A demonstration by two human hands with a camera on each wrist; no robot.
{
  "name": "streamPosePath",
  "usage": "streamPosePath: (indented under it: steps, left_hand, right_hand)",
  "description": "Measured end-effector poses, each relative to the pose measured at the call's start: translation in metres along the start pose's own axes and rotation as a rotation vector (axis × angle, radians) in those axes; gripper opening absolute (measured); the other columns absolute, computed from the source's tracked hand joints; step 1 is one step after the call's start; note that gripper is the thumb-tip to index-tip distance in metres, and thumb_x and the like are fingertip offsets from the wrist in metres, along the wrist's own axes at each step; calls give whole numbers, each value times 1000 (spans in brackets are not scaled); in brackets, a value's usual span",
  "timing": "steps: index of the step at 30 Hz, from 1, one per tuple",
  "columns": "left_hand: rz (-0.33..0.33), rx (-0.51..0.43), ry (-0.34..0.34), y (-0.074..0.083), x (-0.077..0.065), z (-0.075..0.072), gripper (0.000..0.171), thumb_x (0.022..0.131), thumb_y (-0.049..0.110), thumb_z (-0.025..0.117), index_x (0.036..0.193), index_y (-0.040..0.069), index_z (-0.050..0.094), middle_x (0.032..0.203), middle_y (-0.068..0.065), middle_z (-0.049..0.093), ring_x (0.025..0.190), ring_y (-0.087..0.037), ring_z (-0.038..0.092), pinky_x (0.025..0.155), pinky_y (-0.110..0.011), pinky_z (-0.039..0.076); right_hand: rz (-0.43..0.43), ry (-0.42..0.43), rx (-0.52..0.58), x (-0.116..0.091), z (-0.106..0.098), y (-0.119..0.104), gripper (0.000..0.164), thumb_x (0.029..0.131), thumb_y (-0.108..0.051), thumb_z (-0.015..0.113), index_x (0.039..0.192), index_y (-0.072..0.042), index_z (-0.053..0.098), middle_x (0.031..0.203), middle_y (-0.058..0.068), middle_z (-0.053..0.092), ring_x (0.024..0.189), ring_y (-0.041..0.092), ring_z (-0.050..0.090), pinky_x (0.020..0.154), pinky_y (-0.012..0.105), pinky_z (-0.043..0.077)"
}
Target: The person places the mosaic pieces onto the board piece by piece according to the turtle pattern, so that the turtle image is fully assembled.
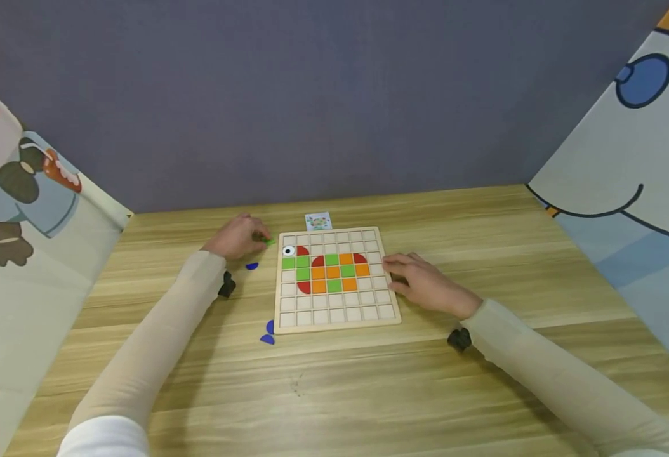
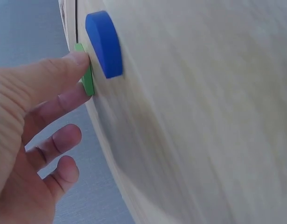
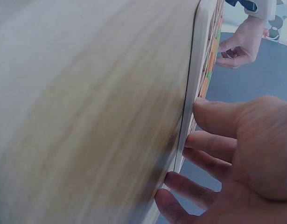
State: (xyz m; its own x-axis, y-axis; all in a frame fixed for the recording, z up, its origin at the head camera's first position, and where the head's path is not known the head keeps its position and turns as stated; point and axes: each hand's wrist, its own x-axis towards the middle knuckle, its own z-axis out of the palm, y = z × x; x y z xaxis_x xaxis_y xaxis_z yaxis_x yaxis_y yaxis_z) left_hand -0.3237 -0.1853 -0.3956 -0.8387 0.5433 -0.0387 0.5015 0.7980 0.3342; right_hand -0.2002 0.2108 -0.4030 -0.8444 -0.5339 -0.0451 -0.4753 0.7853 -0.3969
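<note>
My left hand (image 1: 238,237) pinches a small green piece (image 2: 88,84) between thumb and finger, just left of the wooden grid board (image 1: 337,328). In the left wrist view a blue half-round piece (image 2: 106,46) lies beside those fingertips. On the board, green, orange and red tiles form a shape, with a white eye tile (image 1: 289,251) at its upper left. My right hand (image 1: 428,285) rests its fingertips against the board's right edge, the thumb touching the rim in the right wrist view; it holds no piece.
Behind the board lies a small picture card (image 1: 318,221). Two blue pieces (image 1: 268,339) are near the board's lower left corner. A dark panel (image 1: 334,114) rises along the table's back edge, and printed panels stand at both sides.
</note>
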Motion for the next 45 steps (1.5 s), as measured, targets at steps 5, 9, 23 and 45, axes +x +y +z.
streamPosePath:
  steps: [5,9,23,45]
  left_hand:
    - [-15,-9,15,0,0,2,19,81,12,76,100,14,73,110,-2,65,103,-23,52,92,-41,42]
    - [-19,-18,19,0,1,3,19,81,11,76,99,14,73,108,-2,66,99,-21,53,90,-40,43]
    - [-8,-21,12,0,1,5,18,82,8,74,99,11,72,104,-4,66,98,-23,52,87,-40,44]
    - [281,18,84,85,1,-8,16,79,9,77,95,11,74,99,-1,67,103,-24,55,101,-47,34]
  right_hand:
    - [7,1,-3,0,-1,0,50,94,-21,62,137,-1,47,144,12,39,129,30,35,107,48,26]
    - [39,-6,-7,0,-1,-1,51,94,-22,61,139,-3,46,143,18,38,131,34,33,109,50,19]
    - [179,-57,48,-6,-1,0,52,96,-35,56,143,-20,42,150,27,18,135,50,10,99,71,14]
    - [196,-69,61,-8,-4,3,52,95,-40,55,144,-26,42,152,26,13,136,50,5,99,71,11]
